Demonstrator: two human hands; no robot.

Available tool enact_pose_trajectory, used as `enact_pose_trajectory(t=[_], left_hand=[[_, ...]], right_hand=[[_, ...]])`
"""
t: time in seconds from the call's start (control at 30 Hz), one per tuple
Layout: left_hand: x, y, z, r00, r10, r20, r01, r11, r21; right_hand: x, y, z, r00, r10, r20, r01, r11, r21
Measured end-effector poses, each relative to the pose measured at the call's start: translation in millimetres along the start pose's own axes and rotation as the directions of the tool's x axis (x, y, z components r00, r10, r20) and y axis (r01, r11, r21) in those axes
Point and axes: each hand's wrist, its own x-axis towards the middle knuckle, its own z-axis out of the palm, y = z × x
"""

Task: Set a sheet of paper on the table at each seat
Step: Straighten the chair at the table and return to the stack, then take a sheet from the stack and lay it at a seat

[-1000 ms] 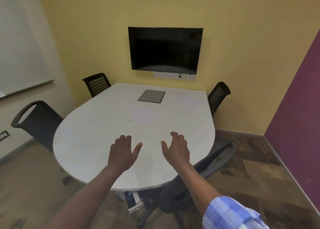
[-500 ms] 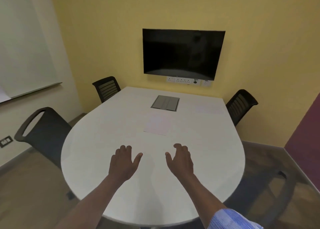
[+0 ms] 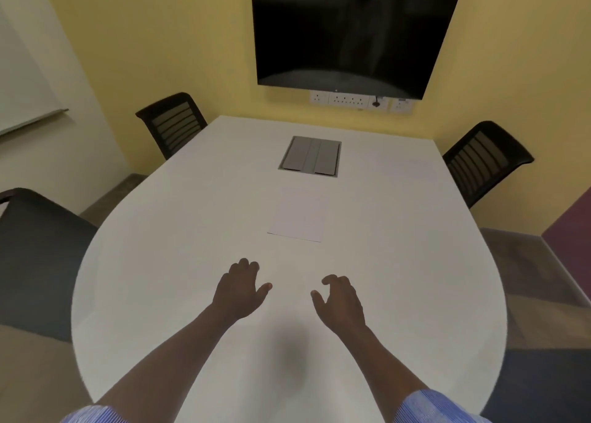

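Now your hands, left (image 3: 240,290) and right (image 3: 339,301), hover empty with fingers loosely spread. Paper (image 3: 297,218) lies straight ahead, long axis pointing away; both hands look equally near.

White table (image 3: 160,262), paper sheet (image 3: 297,218) mid-table, empty left hand (image 3: 238,290) and right hand (image 3: 340,302) hovering nearby

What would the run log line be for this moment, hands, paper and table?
left hand: empty, open, over table | right hand: empty, open | paper: flat mid-table, ahead of hands, untouched

Yellow wall (image 3: 192,39), dark screen (image 3: 348,29).
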Motion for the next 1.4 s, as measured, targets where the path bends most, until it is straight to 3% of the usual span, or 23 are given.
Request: enact_pose_trajectory(t=[0.33, 0.43, 0.5, 0.6, 0.67, 0.83, 1.03, 1.13, 1.4], left_hand=[[192, -35, 69, 0.971, 0.119, 0.205, -0.120, 0.993, -0.010], [234, -36, 90, 0.982, 0.054, 0.183, -0.049, 0.998, -0.029], [255, -33, 100, 0.986, -0.069, 0.152, 0.086, 0.991, -0.105], [282, -32, 110, 0.923, -0.321, 0.211, 0.376, 0.869, -0.322], [297, -35, 118, 0.872, -0.410, 0.268, 0.488, 0.772, -0.408], [327, -43, 126, 0.817, -0.477, 0.323, 0.576, 0.678, -0.456], [355, -50, 136, 0.683, -0.553, 0.477, 0.721, 0.403, -0.564], [360, -51, 132, 0.669, -0.549, 0.502, 0.723, 0.321, -0.612], [365, -56, 128, 0.761, -0.506, 0.406, 0.644, 0.520, -0.561]], right_hand=[[122, 12, 81, 0.985, 0.113, 0.130, -0.101, 0.990, -0.098], [155, 4, 97, 0.975, 0.151, 0.164, -0.137, 0.986, -0.092], [177, -1, 104, 0.976, 0.157, 0.149, -0.144, 0.985, -0.094], [215, -5, 112, 0.978, 0.156, 0.141, -0.135, 0.980, -0.149], [240, -6, 115, 0.981, 0.144, 0.129, -0.120, 0.976, -0.181], [292, -5, 120, 0.981, 0.167, 0.099, -0.145, 0.969, -0.201], [312, 1, 127, 0.971, 0.198, 0.132, -0.160, 0.955, -0.251], [315, 2, 128, 0.971, 0.208, 0.115, -0.176, 0.954, -0.242], [316, 2, 127, 0.970, 0.218, 0.109, -0.189, 0.955, -0.228]])
